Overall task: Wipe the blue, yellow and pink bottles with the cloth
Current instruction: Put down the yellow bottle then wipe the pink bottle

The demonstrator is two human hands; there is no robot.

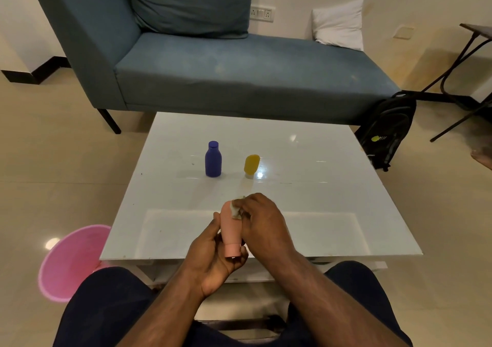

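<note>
My left hand (213,253) grips the pink bottle (230,229) above the near edge of the white table (332,187), cap end pointing toward me. My right hand (262,221) pinches a small pale cloth (235,210) and presses it against the bottle's upper part. The blue bottle (213,159) stands upright at the table's middle. To its right the yellow bottle (251,165) stands on its pale cap.
A pink bucket (72,261) sits on the floor left of the table. A teal sofa (239,67) with a white pillow (339,25) stands behind it. A black backpack (388,131) leans at the sofa's right end, near a dark folding table's legs (458,80).
</note>
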